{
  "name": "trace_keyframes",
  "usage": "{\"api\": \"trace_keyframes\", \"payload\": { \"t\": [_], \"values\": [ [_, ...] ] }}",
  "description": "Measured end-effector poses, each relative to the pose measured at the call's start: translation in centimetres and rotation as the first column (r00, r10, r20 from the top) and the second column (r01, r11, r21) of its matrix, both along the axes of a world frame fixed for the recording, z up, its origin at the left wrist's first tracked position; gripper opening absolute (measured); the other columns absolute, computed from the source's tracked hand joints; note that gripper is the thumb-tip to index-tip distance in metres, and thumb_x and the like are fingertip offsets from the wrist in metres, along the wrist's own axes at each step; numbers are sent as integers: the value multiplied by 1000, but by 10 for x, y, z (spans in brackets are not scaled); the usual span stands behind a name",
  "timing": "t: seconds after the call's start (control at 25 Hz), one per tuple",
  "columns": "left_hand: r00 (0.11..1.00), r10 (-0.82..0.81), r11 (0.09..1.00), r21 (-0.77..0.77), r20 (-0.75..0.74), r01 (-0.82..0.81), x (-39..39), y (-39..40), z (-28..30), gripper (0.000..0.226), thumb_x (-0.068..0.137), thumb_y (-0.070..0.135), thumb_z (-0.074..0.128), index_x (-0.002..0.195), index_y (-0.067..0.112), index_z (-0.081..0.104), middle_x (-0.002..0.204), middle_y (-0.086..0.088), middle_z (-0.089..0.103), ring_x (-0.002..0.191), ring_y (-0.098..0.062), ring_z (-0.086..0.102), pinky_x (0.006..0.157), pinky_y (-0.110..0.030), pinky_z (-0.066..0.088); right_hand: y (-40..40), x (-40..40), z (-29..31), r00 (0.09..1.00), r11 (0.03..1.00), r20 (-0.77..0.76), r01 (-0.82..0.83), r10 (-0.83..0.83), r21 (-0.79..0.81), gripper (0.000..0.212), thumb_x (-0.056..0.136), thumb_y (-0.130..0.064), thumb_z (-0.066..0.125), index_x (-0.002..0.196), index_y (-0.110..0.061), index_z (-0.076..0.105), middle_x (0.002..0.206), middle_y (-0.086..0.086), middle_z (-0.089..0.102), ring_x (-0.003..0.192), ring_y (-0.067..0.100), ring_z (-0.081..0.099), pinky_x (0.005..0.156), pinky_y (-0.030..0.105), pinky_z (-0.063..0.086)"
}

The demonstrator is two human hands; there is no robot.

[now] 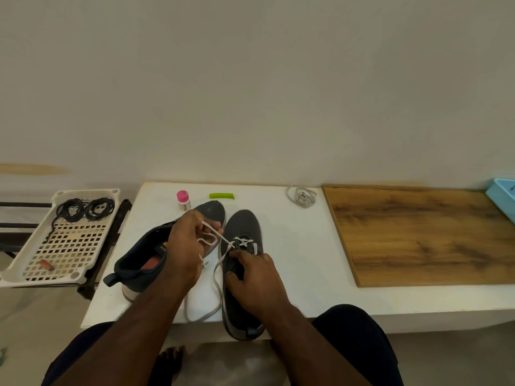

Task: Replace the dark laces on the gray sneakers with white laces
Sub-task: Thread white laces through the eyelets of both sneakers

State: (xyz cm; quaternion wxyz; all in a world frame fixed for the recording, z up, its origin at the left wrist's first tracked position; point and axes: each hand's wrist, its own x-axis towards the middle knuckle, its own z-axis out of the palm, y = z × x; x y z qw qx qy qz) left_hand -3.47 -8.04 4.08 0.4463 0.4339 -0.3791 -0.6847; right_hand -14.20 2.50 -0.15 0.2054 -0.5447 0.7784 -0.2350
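Two gray sneakers lie on the white table [292, 260]. The right sneaker [243, 224] points away from me, with a white lace [216, 277] threaded through its front eyelets and trailing toward the table's near edge. My left hand [185, 246] pinches one end of that lace, pulled up to the left. My right hand [255, 277] presses on the sneaker's tongue and holds it down. The left sneaker [139, 263] lies tilted beside it with no lace showing. A second white lace [302, 196] is coiled at the back of the table. Dark laces [85, 208] sit coiled in a white tray.
The white perforated tray [62, 246] rests on a black rack at the left, with a small reddish object in it. A pink-capped bottle [183, 200] and a green clip [221, 195] stand behind the shoes. A wooden board [418, 235] covers the table's right; a blue bin [501, 195] is far right.
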Motion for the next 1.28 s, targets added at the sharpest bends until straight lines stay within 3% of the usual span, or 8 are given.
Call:
{"api": "trace_keyframes", "payload": {
  "t": [0.16,0.32,0.44,0.64,0.8,0.96,1.04,1.28],
  "values": [
    [986,-21,999,29,164,17,2,-6,-9,32,97,16,41,65,20,40,46,8,37,40,-10,32,35,-21,30,1,0,1,1000,1000,8,9,-9,5,48,89,-39,52,136,-31,53,130,-4,63,120,22,48,102,38,47],
    [970,-24,992,123,243,-6,13,-26,-2,32,99,18,41,67,15,43,57,-3,36,35,-6,31,37,-18,30,0,0,2,1000,1000,19,20,-20,13,48,91,-38,53,138,-30,51,134,-3,60,123,21,47,103,37,44],
    [921,24,999,-47,388,-6,15,-14,5,27,100,27,42,78,16,52,65,0,49,52,-11,41,51,-25,34,-1,-1,2,1000,1000,20,20,-20,13,45,91,-36,54,136,-30,53,131,-4,61,121,20,48,102,35,44],
    [300,-223,735,-42,928,677,12,-7,-22,18,95,26,56,86,22,71,88,4,69,81,-12,63,68,-25,45,-2,1,1,1000,1000,4,17,-17,15,42,90,-37,53,132,-30,55,128,-4,62,118,20,50,100,33,44],
    [434,-86,813,-189,897,551,9,-7,-15,26,91,30,59,71,16,70,69,-2,69,68,-17,63,66,-34,52,-3,1,0,1000,1000,19,22,-23,7,45,90,-36,54,134,-29,54,130,-5,62,118,19,50,100,32,44],
    [602,-438,896,277,667,346,10,-5,-8,42,102,41,42,95,6,64,68,-14,73,46,-18,50,43,-20,35,-2,-2,-3,1000,1000,15,1,-1,-23,40,89,-39,57,128,-31,57,126,-7,62,116,16,51,99,30,44],
    [417,-546,831,407,727,378,12,-3,-20,33,104,28,40,101,1,59,64,-13,69,42,-18,52,40,-22,40,-2,-5,-3,999,996,44,27,-23,-90,32,91,-36,58,121,-30,60,122,-8,60,109,9,51,97,21,43],
    [20,-230,831,186,973,524,10,1,-57,28,94,8,51,120,-1,43,91,-15,65,75,-28,71,65,-35,61,-6,-24,3,950,963,232,241,-209,-121,20,93,-18,59,113,-23,62,107,-6,61,94,6,55,80,10,41]
  ]
}}
